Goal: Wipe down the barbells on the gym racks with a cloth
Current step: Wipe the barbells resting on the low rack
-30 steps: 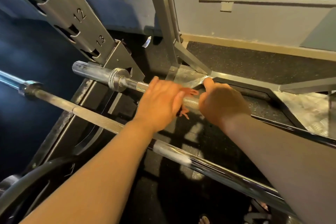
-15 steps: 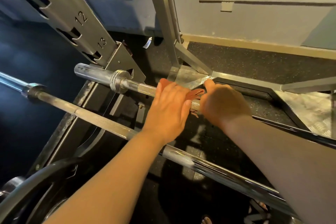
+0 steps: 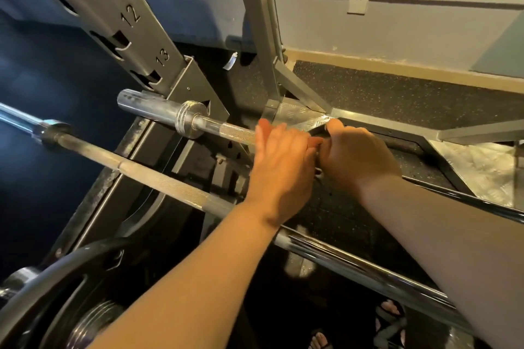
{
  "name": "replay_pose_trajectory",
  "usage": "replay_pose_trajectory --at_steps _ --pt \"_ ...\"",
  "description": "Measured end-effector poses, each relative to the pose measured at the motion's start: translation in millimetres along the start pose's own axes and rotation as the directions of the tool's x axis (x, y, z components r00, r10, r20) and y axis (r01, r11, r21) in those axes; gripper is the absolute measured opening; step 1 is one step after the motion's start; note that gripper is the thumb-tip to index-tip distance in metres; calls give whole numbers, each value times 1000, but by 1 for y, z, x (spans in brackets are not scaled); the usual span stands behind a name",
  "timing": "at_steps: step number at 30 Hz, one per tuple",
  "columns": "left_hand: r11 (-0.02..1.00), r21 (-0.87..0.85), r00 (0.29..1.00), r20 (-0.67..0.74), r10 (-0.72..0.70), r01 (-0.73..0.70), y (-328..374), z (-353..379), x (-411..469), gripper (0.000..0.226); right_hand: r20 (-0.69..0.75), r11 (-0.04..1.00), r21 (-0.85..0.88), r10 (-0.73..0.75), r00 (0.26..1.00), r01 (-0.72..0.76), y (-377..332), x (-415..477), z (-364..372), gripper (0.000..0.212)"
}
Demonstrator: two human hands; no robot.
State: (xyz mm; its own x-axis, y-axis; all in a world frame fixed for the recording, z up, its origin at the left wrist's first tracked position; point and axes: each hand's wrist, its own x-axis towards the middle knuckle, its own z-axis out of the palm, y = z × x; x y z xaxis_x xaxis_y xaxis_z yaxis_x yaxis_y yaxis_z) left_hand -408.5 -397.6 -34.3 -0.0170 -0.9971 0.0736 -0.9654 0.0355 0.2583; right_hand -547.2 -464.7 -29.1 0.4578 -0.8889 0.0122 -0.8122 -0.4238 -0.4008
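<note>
Left hand [image 3: 280, 167] is out over the far barbell [image 3: 235, 131], fingers straight and pressed together, draped flat across the knurled shaft with the palm facing down and the wrist bent slightly. Its forearm runs in from the near left and crosses above the near barbell [image 3: 158, 178]. Right beside it, almost knuckle to fingertip, the right hand [image 3: 358, 156] is balled up round the same bar, thumb poking up on the far side, forearm coming in long from the near right. Between the two hands a reddish sliver of cloth [image 3: 317, 142] peeks out, clamped under that right fist against the steel; most of it is hidden. The far barbell lies low, its bare sleeve and collar pointing left toward the foot of the rack upright [image 3: 127, 17], which is stamped 12 and 13 beside its notches. The near barbell runs on a diagonal from far left to near right, passing under both forearms. At the near left sits a dark weight plate [image 3: 56, 278], and sandalled feet [image 3: 390, 317] show at the bottom edge.
</note>
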Motion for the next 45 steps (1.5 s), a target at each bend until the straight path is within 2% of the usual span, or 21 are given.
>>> replay_pose_trajectory --at_steps 3,6,8,10,12,14,16,17,20,22,25,27,28,30,31,33,36,38,42,44,45 --pt "998 18 998 18 54 -54 -35 -9 -2 35 1 1000 -27 -9 1000 9 0 0 0 27" --pt "987 -48 982 -101 -160 156 -69 -17 3 31 5 1000 -17 -25 1000 25 0 0 -3 30" --pt "949 -75 937 -150 -315 306 -68 -15 11 28 29 1000 -1 -29 999 29 -1 1 -5 30" --pt "919 -95 900 -182 -395 384 -50 -10 19 22 46 1000 7 -19 999 18 -1 1 -6 29" --pt "930 -76 915 -167 -367 359 -30 -5 19 18 52 1000 4 -8 999 8 -1 1 -6 29" --pt "978 -18 966 -150 -210 209 -15 3 12 19 62 1000 6 8 998 -9 -1 2 -5 27" --pt "990 -72 982 -139 -131 122 -10 3 7 25 71 1000 5 25 997 -26 -2 1 -4 27" --pt "991 -86 987 -115 -115 105 -12 0 6 28 70 1000 5 29 997 -29 -3 1 -4 27" --pt "1000 8 1000 -18 -17 17 -37 -7 2 34 60 1000 -8 10 998 -9 -5 0 -6 27" --pt "998 -18 996 -62 -62 61 -57 -12 4 34 61 1000 -11 7 998 -7 -3 0 -7 28" --pt "950 -81 940 -139 -310 301 -60 -13 14 33 76 1000 -10 11 997 -10 -2 1 -8 30" --pt "922 -72 910 -147 -386 380 -39 -9 21 32 89 1000 7 14 996 -14 -1 2 -8 32" --pt "933 -47 924 -129 -361 358 -27 -6 22 30 102 999 25 23 995 -26 -1 2 -7 32" --pt "981 -7 975 -112 -193 194 -4 4 17 25 121 998 43 44 992 -49 -3 3 -7 29" --pt "992 -48 987 -97 -124 120 3 7 12 25 116 998 37 50 992 -55 -2 4 -7 29" --pt "991 -119 996 -67 -64 55 4 5 4 29 111 998 31 55 992 -59 0 3 -5 28" --pt "998 -65 1000 -27 4 -6 -17 -6 2 32 115 998 32 41 992 -45 -1 4 -7 28" --pt "997 -55 997 -50 -51 48 -38 -13 2 33 116 999 32 36 993 -40 0 5 -8 30" --pt "927 -171 923 -141 -359 334 -44 -10 8 27 142 999 20 23 990 -26 1 4 -8 26" --pt "907 -228 911 -133 -390 354 -18 -2 9 30 161 999 25 37 986 -41 1 3 -9 24" --pt "917 -246 933 -98 -345 313 -3 3 7 34 169 998 20 51 984 -55 0 3 -10 25"
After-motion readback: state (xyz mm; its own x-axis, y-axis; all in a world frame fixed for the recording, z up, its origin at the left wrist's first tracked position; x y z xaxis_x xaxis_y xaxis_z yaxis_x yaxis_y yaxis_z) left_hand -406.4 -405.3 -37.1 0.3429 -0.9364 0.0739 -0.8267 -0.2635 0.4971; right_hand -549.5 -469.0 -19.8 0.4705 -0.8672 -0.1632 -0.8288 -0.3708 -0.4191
